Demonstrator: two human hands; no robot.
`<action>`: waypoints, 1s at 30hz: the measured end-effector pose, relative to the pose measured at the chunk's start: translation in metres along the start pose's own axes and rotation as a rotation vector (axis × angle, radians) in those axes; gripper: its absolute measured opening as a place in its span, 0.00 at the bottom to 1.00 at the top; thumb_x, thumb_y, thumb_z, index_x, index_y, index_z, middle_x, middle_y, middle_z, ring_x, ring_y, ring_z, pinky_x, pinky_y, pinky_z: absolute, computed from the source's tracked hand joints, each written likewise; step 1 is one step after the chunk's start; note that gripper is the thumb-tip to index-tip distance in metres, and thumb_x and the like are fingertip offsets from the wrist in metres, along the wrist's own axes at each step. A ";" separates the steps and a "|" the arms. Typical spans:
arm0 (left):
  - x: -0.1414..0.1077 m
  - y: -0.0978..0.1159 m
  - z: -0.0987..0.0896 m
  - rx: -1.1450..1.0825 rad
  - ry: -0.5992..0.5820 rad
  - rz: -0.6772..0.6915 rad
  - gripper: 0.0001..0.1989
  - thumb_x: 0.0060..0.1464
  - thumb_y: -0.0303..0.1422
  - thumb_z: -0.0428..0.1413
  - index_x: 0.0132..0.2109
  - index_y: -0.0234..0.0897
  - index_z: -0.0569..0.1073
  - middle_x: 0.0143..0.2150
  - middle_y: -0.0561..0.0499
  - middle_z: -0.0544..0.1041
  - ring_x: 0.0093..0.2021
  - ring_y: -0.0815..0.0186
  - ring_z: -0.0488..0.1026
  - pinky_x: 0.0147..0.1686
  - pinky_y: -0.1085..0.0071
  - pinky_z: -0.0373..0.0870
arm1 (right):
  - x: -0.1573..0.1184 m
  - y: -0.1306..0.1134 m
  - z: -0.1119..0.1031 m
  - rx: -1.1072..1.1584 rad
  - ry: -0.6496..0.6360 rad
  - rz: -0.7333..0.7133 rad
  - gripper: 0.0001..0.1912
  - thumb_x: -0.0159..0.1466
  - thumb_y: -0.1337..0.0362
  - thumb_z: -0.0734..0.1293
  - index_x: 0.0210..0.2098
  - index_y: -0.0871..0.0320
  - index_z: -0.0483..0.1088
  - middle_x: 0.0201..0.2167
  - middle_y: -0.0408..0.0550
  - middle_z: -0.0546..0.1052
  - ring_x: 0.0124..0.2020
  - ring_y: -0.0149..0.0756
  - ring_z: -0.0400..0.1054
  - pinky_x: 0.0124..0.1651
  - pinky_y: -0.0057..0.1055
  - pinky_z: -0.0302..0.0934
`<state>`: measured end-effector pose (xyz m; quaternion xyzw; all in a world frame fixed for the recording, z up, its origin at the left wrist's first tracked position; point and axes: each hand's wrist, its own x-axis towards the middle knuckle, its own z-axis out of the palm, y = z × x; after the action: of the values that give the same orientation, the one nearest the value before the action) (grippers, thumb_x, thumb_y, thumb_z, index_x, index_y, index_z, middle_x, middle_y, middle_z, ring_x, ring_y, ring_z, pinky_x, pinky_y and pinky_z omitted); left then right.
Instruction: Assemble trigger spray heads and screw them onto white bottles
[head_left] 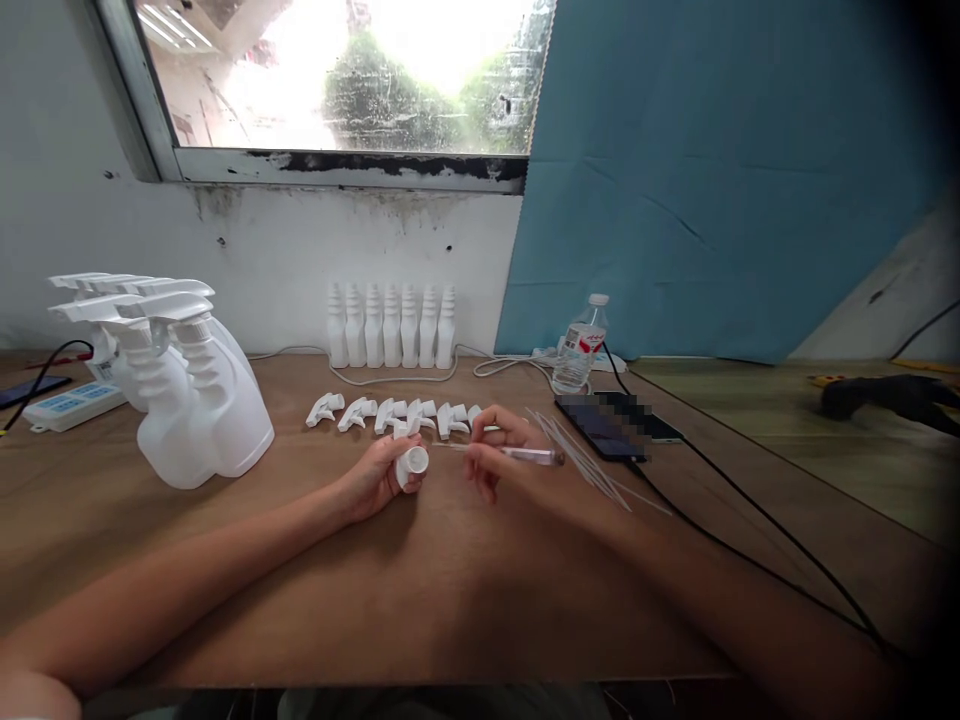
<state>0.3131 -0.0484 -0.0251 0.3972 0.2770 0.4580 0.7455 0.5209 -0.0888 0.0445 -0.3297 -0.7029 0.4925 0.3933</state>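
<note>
My left hand [382, 475] is closed around a white trigger sprayer head [412, 463], its round cap opening turned up toward me. Just to the right, my right hand [495, 450] grips a slim pen-like tool with a see-through pinkish handle [532, 456]. A thin pale tip appears to stick out of that hand toward the sprayer head, a short gap away; its exact kind is not clear. Behind both hands lies a row of several more white trigger sprayer heads [358, 413]. Thin white plastic tubes [589, 465] lie loose beside my right wrist.
White spray bottles [202, 400] with heads on stand at left, near a power strip [75, 405]. Several slim white bottles [391, 330] line the wall. A water bottle [581, 350], phones [607, 425] and black cables [720, 540] are at right; a dark-gloved hand [885, 398] is beyond.
</note>
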 end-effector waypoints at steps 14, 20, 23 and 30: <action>-0.002 0.000 0.005 0.047 -0.039 0.031 0.10 0.48 0.30 0.62 0.35 0.30 0.69 0.31 0.48 0.74 0.31 0.67 0.74 0.39 0.66 0.75 | -0.012 0.032 0.007 -0.171 -0.010 -0.088 0.08 0.62 0.60 0.65 0.37 0.57 0.67 0.28 0.43 0.73 0.23 0.27 0.66 0.26 0.25 0.63; -0.003 -0.001 0.005 0.152 -0.034 0.015 0.12 0.47 0.31 0.62 0.35 0.32 0.68 0.29 0.49 0.75 0.31 0.68 0.74 0.37 0.73 0.71 | -0.016 0.025 0.010 -0.411 -0.044 -0.212 0.06 0.61 0.62 0.64 0.34 0.57 0.71 0.30 0.46 0.75 0.31 0.32 0.69 0.33 0.27 0.63; -0.003 -0.002 0.005 0.184 -0.046 0.030 0.12 0.47 0.31 0.62 0.35 0.32 0.67 0.29 0.49 0.75 0.31 0.68 0.74 0.36 0.74 0.70 | -0.018 0.022 0.012 -0.447 -0.046 -0.215 0.07 0.62 0.62 0.63 0.32 0.57 0.72 0.28 0.44 0.74 0.27 0.30 0.66 0.31 0.27 0.60; -0.006 -0.003 0.009 0.212 -0.062 0.040 0.17 0.44 0.31 0.64 0.38 0.35 0.65 0.31 0.54 0.72 0.30 0.70 0.73 0.33 0.75 0.69 | -0.017 0.014 0.013 -0.393 -0.111 -0.115 0.06 0.62 0.64 0.63 0.29 0.57 0.68 0.24 0.41 0.71 0.23 0.27 0.61 0.27 0.24 0.54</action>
<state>0.3192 -0.0575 -0.0227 0.4935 0.2925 0.4283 0.6982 0.5184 -0.1048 0.0251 -0.3318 -0.8235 0.3401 0.3098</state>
